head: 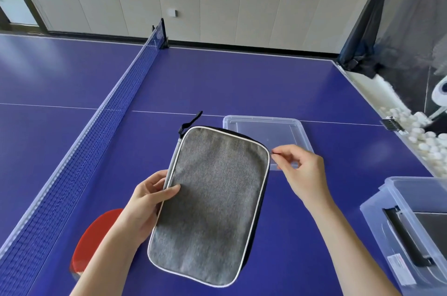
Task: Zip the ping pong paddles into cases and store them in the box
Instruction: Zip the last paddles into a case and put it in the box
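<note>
Left hand (147,201) grips the long left edge of the grey case (212,203). Its thumb lies on top of the fabric and its fingers (154,180) curl under the edge, clamped on the case. Right hand (302,172) is at the case's far right corner, thumb and forefinger together, pinching the small dark zip pull (273,153); the other fingers are loosely curled. The case spans between the two hands, grey side up with white piping round the rim. Can't tell if it rests on the counter (217,82) or is lifted. A black strap (191,121) sticks out from the far left corner, beyond the left fingers.

Red paddle (96,237) lies flat on the counter, near side of the left fingers, partly under the left forearm. A clear lid (266,131) lies just beyond the right fingers. The clear box (396,198) sits right of the right hand, with a dark case (430,225) inside. The net (96,126) is well left of the left hand, and white balls (425,140) are far right.
</note>
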`<state>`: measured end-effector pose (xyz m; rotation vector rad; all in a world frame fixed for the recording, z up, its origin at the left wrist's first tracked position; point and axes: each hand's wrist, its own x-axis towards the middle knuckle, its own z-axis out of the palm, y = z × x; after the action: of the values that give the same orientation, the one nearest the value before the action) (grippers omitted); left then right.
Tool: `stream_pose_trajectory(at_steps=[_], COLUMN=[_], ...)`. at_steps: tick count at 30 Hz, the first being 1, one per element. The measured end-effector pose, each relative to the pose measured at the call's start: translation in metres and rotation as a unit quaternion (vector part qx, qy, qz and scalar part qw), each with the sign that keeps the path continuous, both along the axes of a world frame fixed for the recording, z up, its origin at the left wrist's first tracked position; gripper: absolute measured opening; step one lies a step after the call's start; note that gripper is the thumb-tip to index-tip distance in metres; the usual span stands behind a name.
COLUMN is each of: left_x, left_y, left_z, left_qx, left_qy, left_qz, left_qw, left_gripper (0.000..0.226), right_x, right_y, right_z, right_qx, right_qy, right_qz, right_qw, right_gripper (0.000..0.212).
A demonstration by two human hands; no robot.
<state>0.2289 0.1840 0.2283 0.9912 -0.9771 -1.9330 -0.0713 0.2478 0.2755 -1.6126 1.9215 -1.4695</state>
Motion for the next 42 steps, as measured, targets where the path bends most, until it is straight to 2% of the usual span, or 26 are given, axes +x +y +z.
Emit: stream_pose_trajectory(at_steps=[3, 7, 11, 13, 14, 16, 18, 22, 28, 35, 42], left_x=[-0.001, -0.002, -0.001, -0.001, -0.002, -0.005, -0.010, -0.018, -0.028, -0.050, -0.089], left_y=[0.001, 0.004, 0.008, 0.011, 0.012, 0.015, 0.017, 0.016, 0.014, 0.015, 0.024], left_z=[0.001, 0.004, 0.002, 0.002, 0.003, 0.007, 0.010, 0.012, 0.012, 0.007, 0.007], left_qx=[0.012, 0.030, 0.051, 0.056, 0.056, 0.049, 0.042, 0.051, 0.073, 0.055, 0.022], left_qy=[0.004, 0.003, 0.003, 0.012, 0.015, 0.020, 0.011, 0.007, 0.025, 0.041, 0.024], left_qz=[-0.009, -0.017, -0.007, 0.001, 0.010, 0.040, 0.073, 0.115, 0.196, 0.278, 0.347], left_qw=[1.000, 0.999, 0.999, 0.998, 0.998, 0.998, 0.996, 0.992, 0.978, 0.958, 0.937], left_gripper=[0.071, 0.076, 0.085, 0.082, 0.074, 0.043, 0.030, 0.043, 0.014, 0.016, 0.014], right_x=[-0.004, -0.009, -0.009, -0.008, -0.008, -0.007, -0.004, 0.005, 0.012, 0.037, 0.069], right_y=[-0.003, -0.004, -0.002, 0.000, 0.002, 0.007, 0.011, 0.021, 0.050, 0.093, 0.106], right_z=[-0.004, -0.007, -0.009, -0.012, -0.014, -0.020, -0.025, -0.035, -0.062, -0.092, -0.110], right_qx=[-0.032, -0.064, -0.108, -0.120, -0.122, -0.117, -0.107, -0.094, -0.066, -0.069, -0.062], right_qy=[0.096, 0.135, 0.131, 0.127, 0.123, 0.117, 0.108, 0.090, 0.089, 0.059, -0.001], right_qz=[0.011, 0.019, 0.026, 0.013, 0.007, 0.002, 0.002, 0.004, 0.005, -0.054, -0.107], right_qw=[0.995, 0.989, 0.985, 0.985, 0.985, 0.986, 0.988, 0.991, 0.994, 0.994, 0.992], right_gripper=[0.009, 0.012, 0.011, 0.013, 0.013, 0.013, 0.012, 0.010, 0.009, 0.019, 0.015])
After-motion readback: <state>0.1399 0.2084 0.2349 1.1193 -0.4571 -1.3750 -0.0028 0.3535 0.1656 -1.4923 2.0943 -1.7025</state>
